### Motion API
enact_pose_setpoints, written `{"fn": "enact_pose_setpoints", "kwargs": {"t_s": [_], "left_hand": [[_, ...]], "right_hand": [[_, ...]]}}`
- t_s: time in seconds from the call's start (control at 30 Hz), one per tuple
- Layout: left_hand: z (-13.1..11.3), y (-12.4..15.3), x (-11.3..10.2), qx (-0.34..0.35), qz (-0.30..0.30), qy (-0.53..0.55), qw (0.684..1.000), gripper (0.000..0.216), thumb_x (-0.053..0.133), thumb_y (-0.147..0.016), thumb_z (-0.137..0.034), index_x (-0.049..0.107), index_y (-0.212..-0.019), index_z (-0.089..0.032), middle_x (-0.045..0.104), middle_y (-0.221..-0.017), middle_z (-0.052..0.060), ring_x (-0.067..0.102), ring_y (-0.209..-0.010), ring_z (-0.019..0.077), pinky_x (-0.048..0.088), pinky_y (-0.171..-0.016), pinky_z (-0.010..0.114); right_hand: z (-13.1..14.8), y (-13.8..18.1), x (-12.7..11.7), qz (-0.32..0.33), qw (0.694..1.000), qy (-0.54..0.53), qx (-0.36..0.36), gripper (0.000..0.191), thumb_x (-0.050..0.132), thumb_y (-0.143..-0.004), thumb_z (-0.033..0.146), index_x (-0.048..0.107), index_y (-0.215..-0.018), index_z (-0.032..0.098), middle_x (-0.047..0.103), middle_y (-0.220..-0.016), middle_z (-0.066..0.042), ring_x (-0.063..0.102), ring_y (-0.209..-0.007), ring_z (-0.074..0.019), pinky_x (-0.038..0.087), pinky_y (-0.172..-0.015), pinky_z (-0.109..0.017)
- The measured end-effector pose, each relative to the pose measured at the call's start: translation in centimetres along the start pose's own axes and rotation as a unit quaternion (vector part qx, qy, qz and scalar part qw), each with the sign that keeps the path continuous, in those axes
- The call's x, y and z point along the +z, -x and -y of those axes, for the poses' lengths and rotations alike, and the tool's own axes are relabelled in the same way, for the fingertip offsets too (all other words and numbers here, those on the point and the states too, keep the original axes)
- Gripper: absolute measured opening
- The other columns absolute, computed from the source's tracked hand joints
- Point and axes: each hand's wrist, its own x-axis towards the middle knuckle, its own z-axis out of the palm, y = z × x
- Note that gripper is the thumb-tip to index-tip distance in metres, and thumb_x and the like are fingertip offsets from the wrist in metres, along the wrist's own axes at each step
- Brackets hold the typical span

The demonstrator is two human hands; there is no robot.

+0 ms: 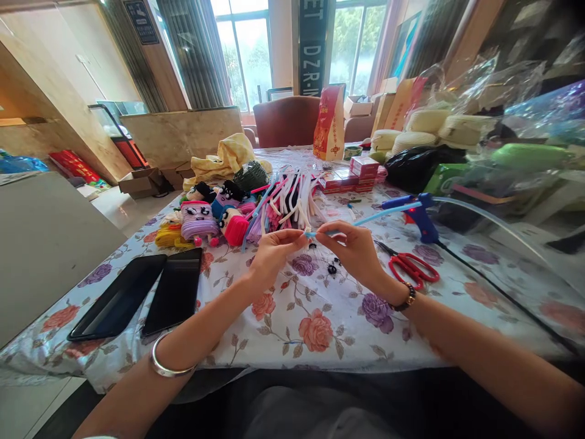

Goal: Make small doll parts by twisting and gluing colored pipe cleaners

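My left hand [276, 250] and my right hand [351, 247] meet above the middle of the table, each pinching a light blue fuzzy stem that looks like a pipe cleaner [384, 214]. Its free length stretches right, past my right fingers, towards a blue glue gun [427, 222] with a red light. Small black pieces [333, 268] lie below my fingers. Red-handled scissors [414, 269] rest right of my right hand. Just beyond my hands is a bundle of white, pink, black and purple pipe cleaners [292, 201].
Knitted-looking dolls [200, 221] with faces sit left of the bundle. Two dark phones or tablets [121, 299] lie at the left. Small red boxes [363, 166], a red and gold bag [329, 125] and plastic-wrapped goods stand behind. The glue gun's black cord [498, 292] crosses the right side.
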Motion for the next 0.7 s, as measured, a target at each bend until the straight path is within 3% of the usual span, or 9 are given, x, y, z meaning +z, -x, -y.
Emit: {"fn": "enact_pose_setpoints", "kwargs": {"t_s": [0.3, 0.7], "left_hand": [[0.03, -0.27, -0.45, -0.038, 0.050, 0.015, 0.998, 0.025, 0.084, -0.049, -0.028, 0.072, -0.066, -0.015, 0.062, -0.059, 0.000, 0.049, -0.057, 0.0070, 0.037, -0.063, 0.023], [-0.35, -0.29, -0.96, -0.106, 0.231, 0.024, 0.967, 0.022, 0.080, -0.055, -0.031, 0.069, -0.063, -0.013, 0.056, -0.060, 0.001, 0.047, -0.058, 0.0084, 0.038, -0.067, 0.026]], "right_hand": [[-0.13, -0.08, -0.10, 0.009, 1.000, -0.008, 0.000, 0.016, 0.069, -0.072, 0.036, 0.068, -0.071, 0.020, 0.067, -0.074, -0.001, 0.061, -0.069, -0.0135, 0.051, -0.063, -0.027], [-0.18, 0.21, -0.05, 0.073, 0.996, -0.055, -0.002, 0.015, 0.068, -0.074, 0.035, 0.066, -0.073, 0.020, 0.065, -0.075, -0.001, 0.059, -0.071, -0.0136, 0.050, -0.064, -0.026]]}}
